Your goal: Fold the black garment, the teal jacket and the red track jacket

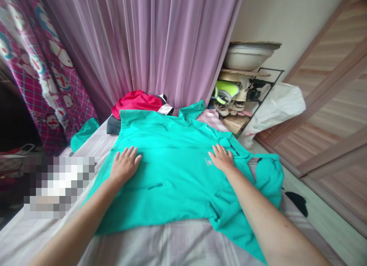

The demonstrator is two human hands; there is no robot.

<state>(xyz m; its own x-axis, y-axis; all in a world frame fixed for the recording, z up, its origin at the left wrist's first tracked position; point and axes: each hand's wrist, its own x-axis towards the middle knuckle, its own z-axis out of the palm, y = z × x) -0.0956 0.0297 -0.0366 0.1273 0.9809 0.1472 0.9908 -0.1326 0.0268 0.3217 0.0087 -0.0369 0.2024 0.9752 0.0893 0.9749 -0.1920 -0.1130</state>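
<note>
A turquoise zip jacket (169,159) lies spread out on the bed, its hem to the left and its collar to the right. My left hand (125,164) rests flat on it near the hem, fingers stretched out. Close to the collar, my right hand (222,158) also lies flat with its fingers spread, beside a small white logo on the chest. Neither hand grips the fabric. One sleeve reaches toward me under my right forearm, and the other sticks out at the far side. A zipped pocket shows on the near half.
Behind the jacket is a heap of red clothing (137,103) against the purple curtain (160,48). A patterned curtain (48,74) hangs at left. At right stand a rack with shoes (229,107), a white basin (248,56), a white bag (276,109) and wooden doors (329,105).
</note>
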